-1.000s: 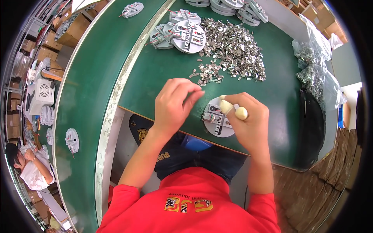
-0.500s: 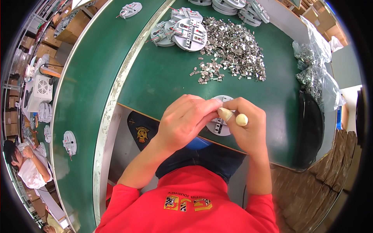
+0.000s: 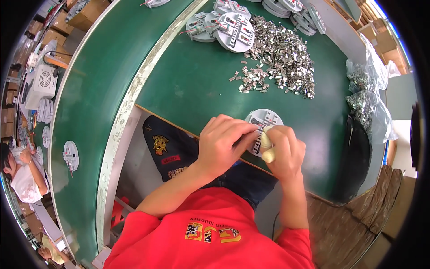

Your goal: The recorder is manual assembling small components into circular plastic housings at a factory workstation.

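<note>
A round grey plastic disc [image 3: 268,115] with black slots lies at the table's front edge, partly covered by my hands. My left hand [image 3: 226,140] reaches over its left side, thumb and forefinger pinched together at the slots; whatever sits between the tips is too small to name. On the right, my right hand [image 3: 285,150] is curled over the disc, with pale yellow finger covers [image 3: 266,142] on two digits. Its fingertips almost meet the left ones, and what they hold is hidden.
Beyond the disc spreads a heap of small metal pieces [image 3: 286,58]. Stacked grey discs [image 3: 235,33] with red wires stand behind it on the left. Clear bags of parts [image 3: 360,94] hang at the right edge. A green conveyor belt [image 3: 85,107] runs along the left; a co-worker [image 3: 27,175] sits beyond.
Both hands have lowered from just above onto the disc and separated slightly. My right hand has turned, bringing its finger covers down to the slots. The whole view has shifted a little.
</note>
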Motion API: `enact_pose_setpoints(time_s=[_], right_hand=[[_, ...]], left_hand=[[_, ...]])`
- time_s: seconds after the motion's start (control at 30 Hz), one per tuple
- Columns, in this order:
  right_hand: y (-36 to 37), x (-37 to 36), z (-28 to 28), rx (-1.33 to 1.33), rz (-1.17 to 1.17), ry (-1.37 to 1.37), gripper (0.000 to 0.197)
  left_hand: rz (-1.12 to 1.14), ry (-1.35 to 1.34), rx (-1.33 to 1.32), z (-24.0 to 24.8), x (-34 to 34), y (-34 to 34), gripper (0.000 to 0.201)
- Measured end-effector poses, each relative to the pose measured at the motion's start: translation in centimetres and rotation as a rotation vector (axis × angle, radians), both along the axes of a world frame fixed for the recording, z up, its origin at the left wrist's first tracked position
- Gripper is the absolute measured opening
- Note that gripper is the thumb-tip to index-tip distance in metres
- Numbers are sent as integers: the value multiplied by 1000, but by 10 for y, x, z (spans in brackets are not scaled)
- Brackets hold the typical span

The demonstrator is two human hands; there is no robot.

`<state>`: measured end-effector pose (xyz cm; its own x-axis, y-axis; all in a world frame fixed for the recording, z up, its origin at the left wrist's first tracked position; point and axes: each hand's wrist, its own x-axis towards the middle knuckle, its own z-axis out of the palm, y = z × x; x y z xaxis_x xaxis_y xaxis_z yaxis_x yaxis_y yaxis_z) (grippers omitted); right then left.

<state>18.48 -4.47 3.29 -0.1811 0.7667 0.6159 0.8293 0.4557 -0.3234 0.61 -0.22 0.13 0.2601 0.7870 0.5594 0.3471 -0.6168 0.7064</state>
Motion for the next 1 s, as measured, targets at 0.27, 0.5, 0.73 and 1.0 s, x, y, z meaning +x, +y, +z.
enact_pose_setpoints(time_s=[0.27,0.5,0.73,1.0], right_hand=[[7,1,0,291,103,-252,21],[5,3,4,244,110,-317,21],[-12,14,0,-34,46,-332,23],[-11,23,0,-276,104,-189,23]], left_hand=[[-1,20,54,-5,1,1,30],[-17,10,49,-3,1,1,29],[-103,-99,-82,-9,-4,9,22],[-176,-86,-98,-12,-6,13,18]])
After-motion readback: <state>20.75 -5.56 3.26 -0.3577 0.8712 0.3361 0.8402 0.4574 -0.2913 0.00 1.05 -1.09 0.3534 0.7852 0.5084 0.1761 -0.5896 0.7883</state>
